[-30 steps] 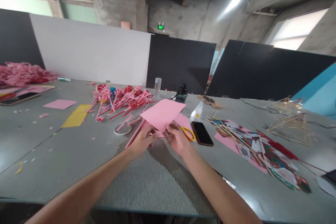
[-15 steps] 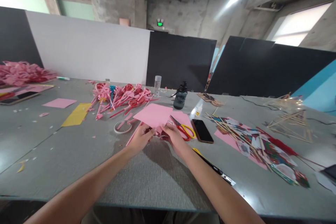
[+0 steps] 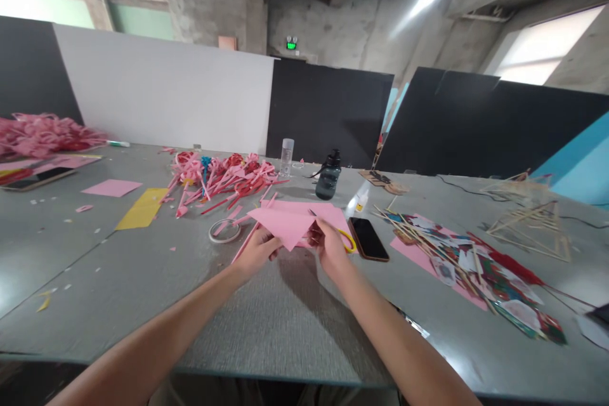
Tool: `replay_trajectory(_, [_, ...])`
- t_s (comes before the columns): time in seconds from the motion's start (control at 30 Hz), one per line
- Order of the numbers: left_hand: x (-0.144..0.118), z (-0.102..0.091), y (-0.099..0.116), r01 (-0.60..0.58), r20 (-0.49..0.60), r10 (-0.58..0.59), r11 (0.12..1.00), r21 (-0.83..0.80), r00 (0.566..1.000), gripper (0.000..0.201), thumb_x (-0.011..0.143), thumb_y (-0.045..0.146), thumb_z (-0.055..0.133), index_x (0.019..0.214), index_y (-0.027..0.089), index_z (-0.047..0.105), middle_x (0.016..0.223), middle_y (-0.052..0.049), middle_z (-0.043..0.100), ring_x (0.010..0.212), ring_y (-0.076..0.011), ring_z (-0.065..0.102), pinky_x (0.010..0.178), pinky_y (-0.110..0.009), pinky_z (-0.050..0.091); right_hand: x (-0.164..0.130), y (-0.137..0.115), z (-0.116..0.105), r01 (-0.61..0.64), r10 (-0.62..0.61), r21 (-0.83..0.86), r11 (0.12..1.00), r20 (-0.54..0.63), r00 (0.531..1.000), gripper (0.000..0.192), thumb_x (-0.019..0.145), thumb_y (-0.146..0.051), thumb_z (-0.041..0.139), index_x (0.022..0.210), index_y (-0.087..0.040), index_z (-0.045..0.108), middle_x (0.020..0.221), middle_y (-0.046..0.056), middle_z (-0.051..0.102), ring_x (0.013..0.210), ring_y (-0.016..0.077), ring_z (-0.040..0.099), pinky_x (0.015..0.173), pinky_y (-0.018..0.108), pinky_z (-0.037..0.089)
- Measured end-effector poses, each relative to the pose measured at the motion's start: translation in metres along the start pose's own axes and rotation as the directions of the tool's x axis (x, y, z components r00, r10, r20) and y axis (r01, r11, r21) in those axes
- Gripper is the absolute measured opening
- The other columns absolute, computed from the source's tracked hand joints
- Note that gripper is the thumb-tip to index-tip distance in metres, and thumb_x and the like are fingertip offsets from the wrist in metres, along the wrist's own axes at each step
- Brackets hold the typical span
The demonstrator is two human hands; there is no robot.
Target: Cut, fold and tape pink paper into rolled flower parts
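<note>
My left hand [image 3: 257,251] and my right hand [image 3: 328,246] both grip a sheet of pink paper [image 3: 284,223] just above the grey table [image 3: 143,279], one hand at each near edge. The sheet lies nearly flat and is partly folded toward me. Under it rests another pink sheet [image 3: 328,210]. Scissors with yellow-and-red handles [image 3: 349,241] sit right beside my right hand, mostly hidden by it and the paper.
A black phone [image 3: 368,238] lies right of the scissors. A tape roll [image 3: 223,230], a pile of pink and red paper strips [image 3: 221,177], a dark bottle [image 3: 328,175], a clear cup [image 3: 286,157] and a yellow sheet [image 3: 141,209] lie beyond. Sticks and coloured cut-outs [image 3: 466,260] cover the right side.
The pink sheet has dropped from a raised, tilted position to nearly flat over the table, and its near part has been folded in. Both hands stayed on it.
</note>
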State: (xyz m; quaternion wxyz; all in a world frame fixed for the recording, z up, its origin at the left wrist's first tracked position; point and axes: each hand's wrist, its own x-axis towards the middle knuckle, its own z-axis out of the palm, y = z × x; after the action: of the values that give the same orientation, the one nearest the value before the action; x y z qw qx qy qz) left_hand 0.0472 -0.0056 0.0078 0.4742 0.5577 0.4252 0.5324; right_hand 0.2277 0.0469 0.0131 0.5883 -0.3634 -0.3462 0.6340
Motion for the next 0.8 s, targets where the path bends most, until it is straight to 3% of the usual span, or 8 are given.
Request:
replay_trajectory(0.23, [-0.004,0.002,-0.002,0.088,0.111,-0.083,0.995,-0.042,0.99,0.025,0.07,0.033,0.063,0.056,0.016,0.052,0.049,0.002,0.046,0.046,-0.0084,0.04,0.046,-0.023,0.026,0.021,-0.007,-0.017,0.018,0.001,0.099,0.995,-0.187,0.982,0.02,0.076,-0.039,0.075,0.082,-0.024,0.062,0.072,-0.004,0.07,0.063,0.0141,0.063,0.059,0.026,0.055])
replay_trajectory(0.4, [-0.003,0.002,-0.007,0.105,0.069,-0.097,0.988,-0.116,0.993,0.041,0.076,0.054,0.066,0.066,0.017,0.052,0.055,0.003,0.047,0.048,-0.0085,0.04,0.047,-0.023,0.028,0.02,-0.004,-0.014,0.023,-0.003,0.096,0.995,-0.206,0.979,0.017,0.079,-0.036,0.074,0.085,-0.025,0.063,0.071,-0.004,0.07,0.061,0.0145,0.063,0.059,0.028,0.056])
replay_trajectory(0.57, [-0.003,0.002,-0.003,0.106,-0.124,-0.138,0.967,-0.23,0.983,0.048,0.069,0.059,0.077,0.084,0.017,0.058,0.061,0.004,0.051,0.053,-0.0099,0.042,0.048,-0.022,0.028,0.016,-0.001,-0.008,-0.004,0.017,0.069,0.998,-0.183,0.983,0.025,0.079,-0.046,0.074,0.085,-0.024,0.064,0.076,0.0,0.072,0.064,0.0177,0.066,0.058,0.031,0.056])
replay_trajectory(0.8, [-0.003,0.004,-0.002,0.049,-0.135,-0.086,0.966,-0.255,0.987,0.043,0.069,0.047,0.082,0.092,0.014,0.066,0.061,0.002,0.056,0.063,-0.0153,0.053,0.061,-0.026,0.04,0.0,0.002,0.001,-0.002,-0.002,-0.084,0.996,-0.048,0.999,0.041,0.068,-0.05,0.084,0.094,-0.023,0.068,0.094,0.006,0.076,0.081,0.0252,0.071,0.063,0.034,0.055])
